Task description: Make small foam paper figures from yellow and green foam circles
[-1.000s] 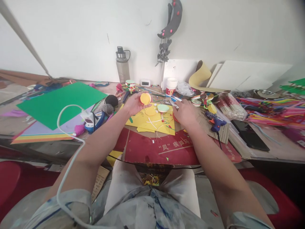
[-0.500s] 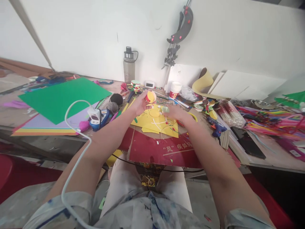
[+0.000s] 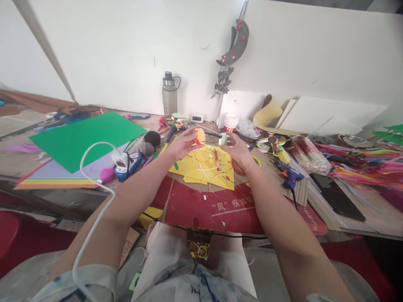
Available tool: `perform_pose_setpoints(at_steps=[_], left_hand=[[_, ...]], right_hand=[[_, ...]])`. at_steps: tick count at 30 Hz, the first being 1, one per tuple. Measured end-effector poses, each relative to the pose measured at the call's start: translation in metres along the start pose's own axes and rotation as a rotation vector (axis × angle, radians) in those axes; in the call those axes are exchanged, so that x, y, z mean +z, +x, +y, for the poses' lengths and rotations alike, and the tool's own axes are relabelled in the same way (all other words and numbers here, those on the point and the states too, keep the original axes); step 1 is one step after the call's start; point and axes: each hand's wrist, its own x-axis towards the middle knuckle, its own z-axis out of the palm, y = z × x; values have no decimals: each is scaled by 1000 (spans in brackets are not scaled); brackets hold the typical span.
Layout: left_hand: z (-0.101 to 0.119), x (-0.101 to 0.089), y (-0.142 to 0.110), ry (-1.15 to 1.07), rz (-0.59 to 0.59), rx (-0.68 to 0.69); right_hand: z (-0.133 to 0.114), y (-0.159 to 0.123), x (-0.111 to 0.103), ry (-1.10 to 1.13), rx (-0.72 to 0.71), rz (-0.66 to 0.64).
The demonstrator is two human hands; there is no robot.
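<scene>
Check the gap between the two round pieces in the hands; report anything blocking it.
Nothing visible blocks it: open air separates the yellow-faced piece in the left hand from the pale green piece in the right hand. Yellow paper lies below.

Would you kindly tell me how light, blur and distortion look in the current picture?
Head view: bright, washed-out wall, faint shadow beside the grey bottle; head view: forearms stretched toward the lower corners; head view: left hand and right hand slightly soft, scraps on the yellow paper indistinct.
</scene>
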Motion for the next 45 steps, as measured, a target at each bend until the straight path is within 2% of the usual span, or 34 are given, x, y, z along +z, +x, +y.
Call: perform_pose_setpoints(at_steps=[3, 5, 12, 19, 23, 31, 38, 45], left_hand=[[-4, -8, 4, 22, 102, -31], [-6, -11, 5, 49, 109, -45], [-7, -7, 5, 129, -130, 75], [-7, -10, 10, 249, -230, 175], [-10, -9, 10, 307, -287, 191], [-8, -4, 9, 426, -322, 238], [-5, 11, 4, 433, -360, 344], [-6, 10, 3, 437, -373, 332]], right_hand=[[-3, -2, 4, 38, 34, 18], [-5, -3, 6, 63, 13, 14], [-9, -7, 10, 242, -244, -46], [-8, -6, 17, 273, -374, -106], [-7, -5, 17, 246, -388, -104], [-3, -4, 21, 207, -417, -128], [0, -3, 21, 209, -408, -120], [-3, -4, 19, 201, -407, -134]])
